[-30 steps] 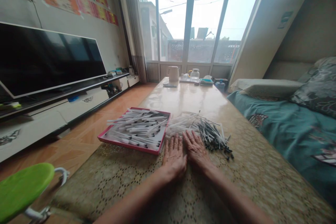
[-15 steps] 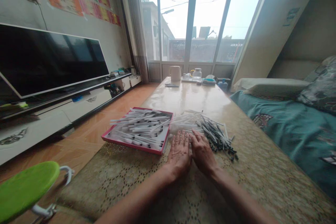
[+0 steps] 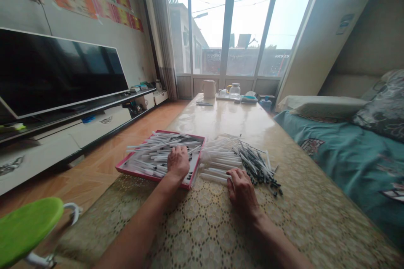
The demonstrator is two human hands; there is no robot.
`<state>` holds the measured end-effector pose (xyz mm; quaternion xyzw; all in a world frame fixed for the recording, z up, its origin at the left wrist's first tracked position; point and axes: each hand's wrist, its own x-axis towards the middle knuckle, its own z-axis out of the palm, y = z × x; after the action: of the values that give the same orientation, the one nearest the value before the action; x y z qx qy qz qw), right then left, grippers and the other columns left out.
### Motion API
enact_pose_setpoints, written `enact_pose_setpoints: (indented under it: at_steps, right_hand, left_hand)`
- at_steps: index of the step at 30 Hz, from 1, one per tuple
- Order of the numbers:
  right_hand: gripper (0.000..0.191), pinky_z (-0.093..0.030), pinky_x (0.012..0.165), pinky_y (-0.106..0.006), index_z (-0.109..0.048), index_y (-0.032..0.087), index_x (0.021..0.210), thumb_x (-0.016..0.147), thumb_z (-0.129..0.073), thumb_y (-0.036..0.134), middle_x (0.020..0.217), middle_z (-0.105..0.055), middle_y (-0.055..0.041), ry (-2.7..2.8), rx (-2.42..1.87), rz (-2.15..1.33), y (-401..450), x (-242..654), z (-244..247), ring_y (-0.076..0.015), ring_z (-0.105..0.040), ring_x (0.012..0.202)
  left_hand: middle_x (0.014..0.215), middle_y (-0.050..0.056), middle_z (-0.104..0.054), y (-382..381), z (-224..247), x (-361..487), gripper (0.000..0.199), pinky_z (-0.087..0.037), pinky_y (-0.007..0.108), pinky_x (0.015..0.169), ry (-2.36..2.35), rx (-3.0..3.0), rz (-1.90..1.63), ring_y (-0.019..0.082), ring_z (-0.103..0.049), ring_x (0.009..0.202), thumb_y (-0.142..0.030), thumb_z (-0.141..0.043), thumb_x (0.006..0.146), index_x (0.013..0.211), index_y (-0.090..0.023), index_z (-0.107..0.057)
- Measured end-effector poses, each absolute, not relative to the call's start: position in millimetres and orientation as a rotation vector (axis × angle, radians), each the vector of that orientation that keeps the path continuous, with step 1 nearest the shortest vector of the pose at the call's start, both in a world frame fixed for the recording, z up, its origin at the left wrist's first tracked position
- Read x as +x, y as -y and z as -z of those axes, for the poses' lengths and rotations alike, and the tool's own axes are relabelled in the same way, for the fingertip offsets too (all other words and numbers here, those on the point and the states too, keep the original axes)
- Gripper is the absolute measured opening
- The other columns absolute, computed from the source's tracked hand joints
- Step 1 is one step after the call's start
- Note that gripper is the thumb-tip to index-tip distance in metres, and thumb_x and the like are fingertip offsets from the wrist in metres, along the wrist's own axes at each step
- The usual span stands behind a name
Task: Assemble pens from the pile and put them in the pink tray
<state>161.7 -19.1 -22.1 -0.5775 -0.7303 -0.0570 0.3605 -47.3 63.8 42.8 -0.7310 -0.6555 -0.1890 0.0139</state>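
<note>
My left hand (image 3: 178, 162) is over the pens with black tips (image 3: 148, 156) lying in the pink-rimmed tray (image 3: 193, 175); its fingers are curled down and what they hold is hidden. At the right ends of the clear tubes (image 3: 217, 160) on the table rests my right hand (image 3: 241, 187), fingers bent together around the end of a tube. Beside it on the right lies a loose heap of dark refills (image 3: 257, 162) with black ends.
A patterned cloth covers the table (image 3: 202, 227). Toward its far end stand a beige jug (image 3: 208, 90), a glass pitcher (image 3: 235, 90) and a tissue pack (image 3: 249, 98). A green stool (image 3: 31, 222) is at the lower left, a sofa (image 3: 331, 147) at the right.
My left hand has moved left from the tubes onto the pens in the tray. My right hand, no longer against the left, has curled its fingers. More clear tubes show between them.
</note>
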Motion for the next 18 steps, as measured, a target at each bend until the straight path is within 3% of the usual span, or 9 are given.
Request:
enact_pose_setpoints:
  at_steps: [6,11,15,18]
  right_hand:
    - [0.021,-0.046,0.08,-0.036,-0.059,0.018,0.092,0.082,-0.044,0.008,0.089,-0.062,-0.0087,1.853,-1.433,0.124,20.1,160.6,21.8,-0.024,-0.055,0.089]
    - [0.024,-0.048,0.08,-0.035,-0.057,0.019,0.097,0.081,-0.043,0.008,0.092,-0.061,-0.0073,1.744,-1.389,0.133,17.7,161.5,19.8,-0.022,-0.056,0.089]
    - [0.026,-0.047,0.08,-0.038,-0.051,0.017,0.107,0.088,-0.034,0.012,0.1,-0.058,-0.0107,1.57,-1.397,0.191,11.1,166.5,8.0,-0.0225,-0.054,0.094]
    - [0.024,-0.046,0.08,-0.04,-0.051,0.017,0.105,0.089,-0.034,0.014,0.098,-0.058,-0.0106,1.54,-1.426,0.233,8.1,172.0,-3.2,-0.0238,-0.053,0.094]
  left_hand:
    - [0.092,0.016,-0.062,-77.1,-37.4,-60.9,0.006,-0.041,0.04,0.083,2.184,-2.215,0.654,0.031,-0.053,0.099,-0.012,-0.055,0.076,0.078,-0.014,-0.06]
    - [0.097,0.014,-0.062,-51.4,-57.8,-54.1,0.016,-0.04,0.037,0.083,2.126,-2.286,0.997,0.028,-0.056,0.098,-0.019,-0.045,0.085,0.09,-0.015,-0.06]
    - [0.079,0.005,-0.067,-19.9,-52.7,-18.5,0.019,-0.044,0.026,0.067,1.958,-2.644,1.284,0.019,-0.062,0.075,-0.029,-0.048,0.085,0.083,-0.019,-0.064]
    - [0.062,0.001,-0.063,-4.5,-33.7,11.7,0.025,-0.043,0.023,0.052,1.897,-2.883,1.457,0.015,-0.059,0.054,-0.033,-0.048,0.085,0.077,-0.017,-0.065]
